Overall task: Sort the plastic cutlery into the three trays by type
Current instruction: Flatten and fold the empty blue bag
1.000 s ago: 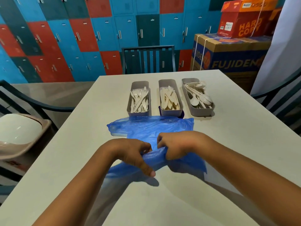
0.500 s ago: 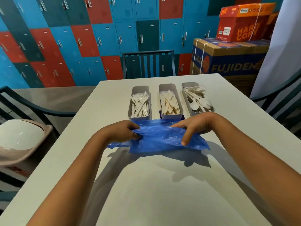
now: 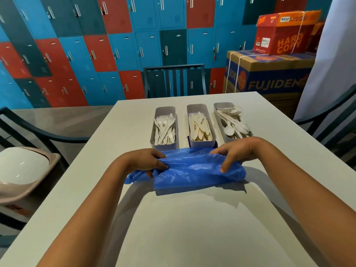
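A: Cutlery sitting sorted, it seems; forks [image 3: 166, 129] filling the left tray [image 3: 164, 146], knives [image 3: 199, 128] the middle tray [image 3: 202, 143], spoons [image 3: 234, 124] the right tray [image 3: 221, 107]; all three standing side by side toward the bench's [image 3: 183, 228] far half.

B: And the hands?

A: Both working a blue plastic bag [image 3: 192, 170] just in front of the trays; left hand [image 3: 146, 160] pinching its left end, fingers curled into the film; right hand [image 3: 237, 153] arching over the right end, fingertips pressing in and gripping it.

B: Handling?

A: Cutlery looking light, stiff, a bit slick; likely best taken by the handles; the bag is soft, crinkling, folding easily.

B: Room?

A: Plenty of bare bench lying near the person; bench edges well apart from the trays; a bin [image 3: 23, 170] standing off the left edge.
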A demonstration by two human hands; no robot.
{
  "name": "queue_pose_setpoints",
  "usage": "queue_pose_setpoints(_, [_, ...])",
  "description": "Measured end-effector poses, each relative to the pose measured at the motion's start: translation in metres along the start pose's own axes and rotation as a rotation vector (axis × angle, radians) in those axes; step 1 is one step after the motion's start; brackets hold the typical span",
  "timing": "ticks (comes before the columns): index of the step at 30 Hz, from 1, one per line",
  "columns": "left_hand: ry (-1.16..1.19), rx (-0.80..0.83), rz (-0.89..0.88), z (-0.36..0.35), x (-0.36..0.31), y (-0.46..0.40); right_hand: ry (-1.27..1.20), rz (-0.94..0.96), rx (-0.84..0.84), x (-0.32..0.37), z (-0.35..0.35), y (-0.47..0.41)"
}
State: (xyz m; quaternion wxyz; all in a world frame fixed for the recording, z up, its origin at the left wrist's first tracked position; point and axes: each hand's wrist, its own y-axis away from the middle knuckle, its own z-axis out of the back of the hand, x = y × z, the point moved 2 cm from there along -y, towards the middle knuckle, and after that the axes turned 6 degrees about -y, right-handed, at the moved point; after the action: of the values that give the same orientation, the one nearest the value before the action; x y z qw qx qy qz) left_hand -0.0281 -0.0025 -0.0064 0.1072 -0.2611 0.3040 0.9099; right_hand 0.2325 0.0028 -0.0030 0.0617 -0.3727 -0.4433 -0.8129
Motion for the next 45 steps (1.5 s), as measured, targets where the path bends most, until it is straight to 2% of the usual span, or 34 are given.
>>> queue_pose_setpoints(5, [0.005,-0.188,-0.103,0.0,0.007,-0.012,-0.003,-0.003,-0.095,-0.003,0.006,-0.009])
queue_pose_setpoints(8, [0.025,-0.149,-0.135,-0.005,0.008,-0.018,-0.014,-0.013,-0.011,-0.005,0.007,-0.01])
queue_pose_setpoints(12, [-0.008,-0.122,-0.075,-0.003,0.01,-0.017,-0.014,0.02,0.158,-0.007,0.009,-0.007])
queue_pose_setpoints(14, [-0.052,-0.1,-0.062,-0.004,0.01,-0.017,-0.001,0.019,0.184,-0.008,0.01,-0.006])
queue_pose_setpoints(20, [-0.064,-0.133,-0.049,-0.007,0.014,-0.023,-0.14,-0.006,-0.085,-0.014,0.019,-0.013])
queue_pose_setpoints(23, [-0.054,-0.162,-0.03,-0.008,0.016,-0.027,-0.257,0.024,-0.039,-0.019,0.022,-0.013])
queue_pose_setpoints(26, [-0.034,-0.192,-0.022,-0.008,0.019,-0.03,-0.229,0.054,0.04,-0.02,0.022,-0.01])
queue_pose_setpoints(36, [0.056,-0.242,0.034,-0.004,0.034,-0.032,-0.253,-0.079,-0.293,-0.025,0.02,-0.021])
queue_pose_setpoints(38, [0.069,-0.22,0.039,-0.004,0.034,-0.031,-0.237,-0.076,-0.297,-0.025,0.02,-0.021])
queue_pose_setpoints(42, [0.062,-0.209,0.034,-0.004,0.035,-0.031,-0.111,-0.072,-0.163,-0.022,0.019,-0.017])
queue_pose_setpoints(45, [0.074,-0.218,0.023,-0.005,0.034,-0.03,-0.127,-0.077,-0.264,-0.022,0.016,-0.02])
